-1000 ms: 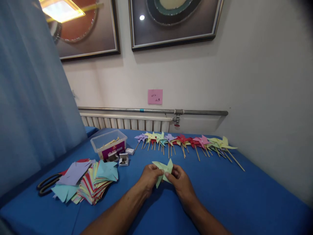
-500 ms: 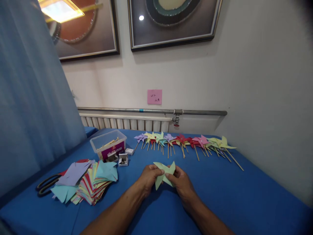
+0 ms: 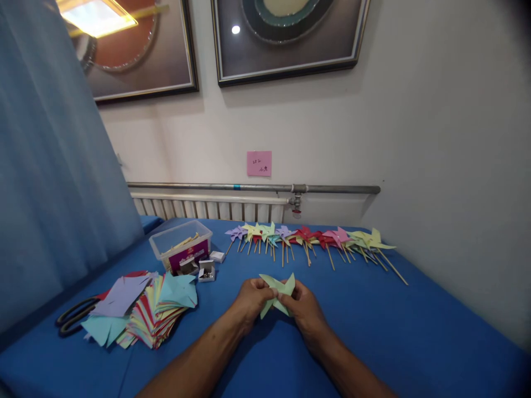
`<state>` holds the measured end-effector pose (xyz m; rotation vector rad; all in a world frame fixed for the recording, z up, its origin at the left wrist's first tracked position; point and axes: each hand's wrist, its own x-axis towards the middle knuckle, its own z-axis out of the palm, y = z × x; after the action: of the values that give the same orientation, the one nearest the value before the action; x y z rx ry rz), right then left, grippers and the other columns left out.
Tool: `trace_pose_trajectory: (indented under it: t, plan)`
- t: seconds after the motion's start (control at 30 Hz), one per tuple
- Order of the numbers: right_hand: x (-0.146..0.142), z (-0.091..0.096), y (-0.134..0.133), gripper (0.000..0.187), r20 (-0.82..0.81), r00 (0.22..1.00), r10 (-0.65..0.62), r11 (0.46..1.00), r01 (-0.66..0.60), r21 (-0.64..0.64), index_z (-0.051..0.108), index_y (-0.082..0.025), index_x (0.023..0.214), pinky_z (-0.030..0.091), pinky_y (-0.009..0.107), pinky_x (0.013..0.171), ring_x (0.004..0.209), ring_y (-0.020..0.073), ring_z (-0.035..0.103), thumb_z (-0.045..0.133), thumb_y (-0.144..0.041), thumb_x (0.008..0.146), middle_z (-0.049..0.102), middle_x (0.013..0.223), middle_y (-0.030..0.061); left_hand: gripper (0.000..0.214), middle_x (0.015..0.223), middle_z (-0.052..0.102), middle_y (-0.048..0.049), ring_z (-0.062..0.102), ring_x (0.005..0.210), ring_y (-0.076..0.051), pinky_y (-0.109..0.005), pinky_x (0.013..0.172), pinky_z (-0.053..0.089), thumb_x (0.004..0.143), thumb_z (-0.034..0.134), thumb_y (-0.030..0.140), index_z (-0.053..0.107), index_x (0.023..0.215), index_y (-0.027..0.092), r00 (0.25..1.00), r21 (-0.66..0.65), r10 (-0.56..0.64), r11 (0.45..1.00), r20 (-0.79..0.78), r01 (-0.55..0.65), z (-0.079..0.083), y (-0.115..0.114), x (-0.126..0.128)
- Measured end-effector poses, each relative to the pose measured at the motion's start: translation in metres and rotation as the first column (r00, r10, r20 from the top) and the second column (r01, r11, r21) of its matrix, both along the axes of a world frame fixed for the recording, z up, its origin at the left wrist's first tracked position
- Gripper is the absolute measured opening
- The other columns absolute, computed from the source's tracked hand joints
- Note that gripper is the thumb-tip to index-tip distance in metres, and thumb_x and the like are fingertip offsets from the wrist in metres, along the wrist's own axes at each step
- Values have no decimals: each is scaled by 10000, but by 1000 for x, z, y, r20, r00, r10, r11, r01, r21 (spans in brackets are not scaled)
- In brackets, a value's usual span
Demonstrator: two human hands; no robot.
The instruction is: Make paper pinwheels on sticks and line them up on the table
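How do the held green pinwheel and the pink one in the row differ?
The green pinwheel is held by the left hand and right hand; the pink pinwheel lies in the row. The green pinwheel is nearer the camera, the pink pinwheel farther back. Both look like paper.

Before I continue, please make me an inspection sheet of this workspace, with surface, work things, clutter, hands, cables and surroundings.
Surface: blue table, carrying everything below.
Work things: green paper with pointed blades, held between both hands; pinwheels on sticks, in a row at the back; paper pile at left.
Clutter: scissors, partly covered by paper; small boxes beside a clear tub of sticks.
Hands: left hand and right hand grip the green paper, thumbs on top.
Cables: nothing seen.
Surroundings: curtain at left; radiator, pipe and pink note ahead.
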<state>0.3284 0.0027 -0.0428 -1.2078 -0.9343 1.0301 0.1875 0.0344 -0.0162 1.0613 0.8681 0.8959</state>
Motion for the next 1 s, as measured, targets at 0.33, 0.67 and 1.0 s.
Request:
trace_pose_trajectory:
  t: [0.33, 0.67, 1.0]
  plan:
    - [-1, 4, -3, 408, -27, 998, 48, 999, -48, 0, 697, -193, 895, 520, 317, 663, 732, 239, 697, 841, -342, 544, 775, 791, 49, 215, 552, 625, -4, 506, 476, -106, -233, 508, 353, 545, 755, 283, 639, 659, 142, 1000, 36, -5, 999, -31, 6, 2, -1, 0]
    - [4, -13, 8, 486, -35, 997, 63, 998, -63, 11, 733, -180, 885, 493, 319, 658, 705, 233, 673, 888, -459, 519, 756, 759, 52, 180, 518, 562, 28, 414, 467, -78, -223, 497, 300, 593, 739, 264, 595, 603, 155, 998, 147, 42, 989, -50, -35, -2, 2, 1]
    - [0, -6, 5, 421, -37, 999, 17, 999, -19, -28, 659, -204, 811, 450, 293, 595, 606, 183, 598, 858, -444, 528, 677, 661, -9, 236, 570, 573, 32, 444, 523, -87, -226, 538, 334, 597, 780, 318, 620, 635, 149, 999, 244, 30, 969, -39, -20, -10, 6, 2]
